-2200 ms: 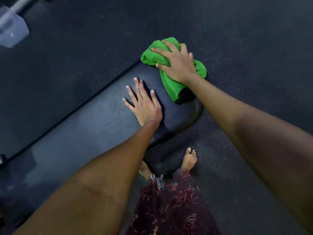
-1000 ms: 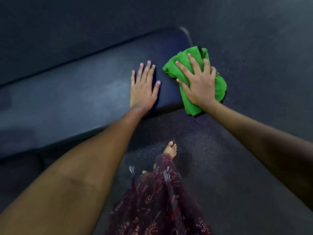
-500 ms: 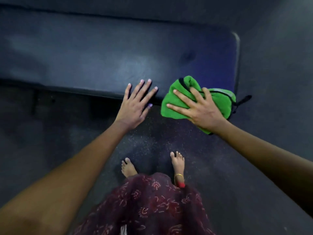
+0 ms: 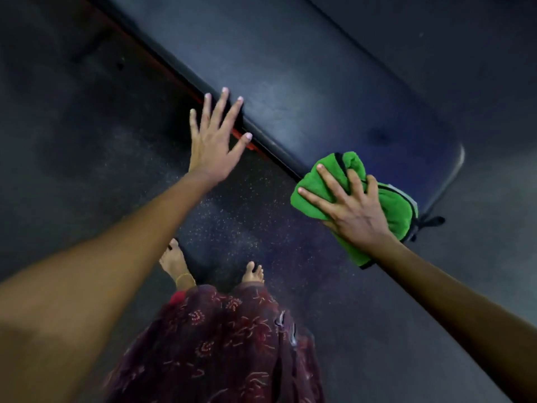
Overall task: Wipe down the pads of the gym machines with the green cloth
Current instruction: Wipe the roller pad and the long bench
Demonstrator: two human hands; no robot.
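Green cloth on bench pad, near-edge corner.
Bunched bright green terry cloth with black trim (image 4: 353, 196) lies over the near edge of the long, dark blue-black vinyl bench pad (image 4: 305, 91), close to its rounded right end; part hangs below the edge.

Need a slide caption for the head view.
Right hand presses green cloth on bench pad edge; left hand open.

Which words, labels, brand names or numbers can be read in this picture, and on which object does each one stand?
None: no readable text appears anywhere in the view.
The green cloth has a pale tag at its far edge, too blurred to read.
The bench pad, the floor and the patterned skirt carry no writing; the skirt shows only a floral pattern.
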